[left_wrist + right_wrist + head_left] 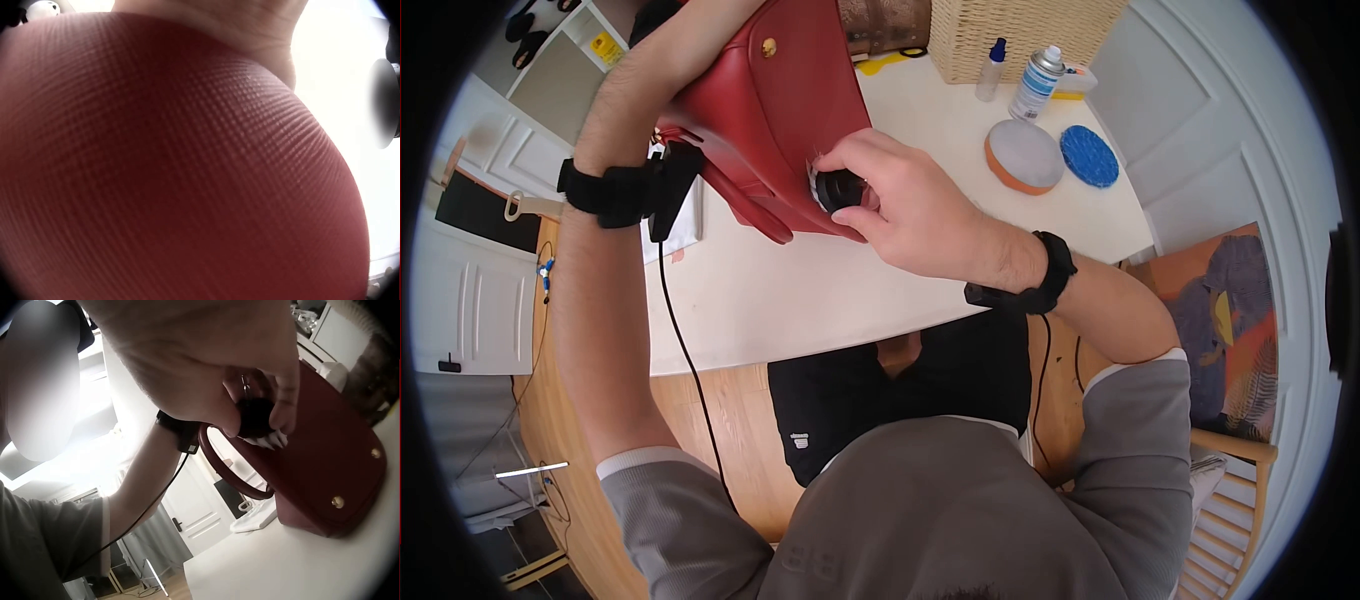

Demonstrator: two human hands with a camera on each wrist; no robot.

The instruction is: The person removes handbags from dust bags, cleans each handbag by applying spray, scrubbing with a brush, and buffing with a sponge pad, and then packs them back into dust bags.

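A red leather handbag lies tilted on the white table, its gold studs showing in the right wrist view. My right hand grips a small round brush by its black handle, thumb and fingers curled around it. Its white bristles are right at the bag's surface. My left hand is at the bag's far side, its fingers hidden; the left arm reaches over the bag's upper left in the head view. The bag's dark red handle loops out on the side towards the left arm.
A white table holds a spray can, a small blue-capped bottle, an orange-and-grey round pad and a blue round pad. Behind them stands a woven basket. Wrist-camera cables hang over the table's front edge.
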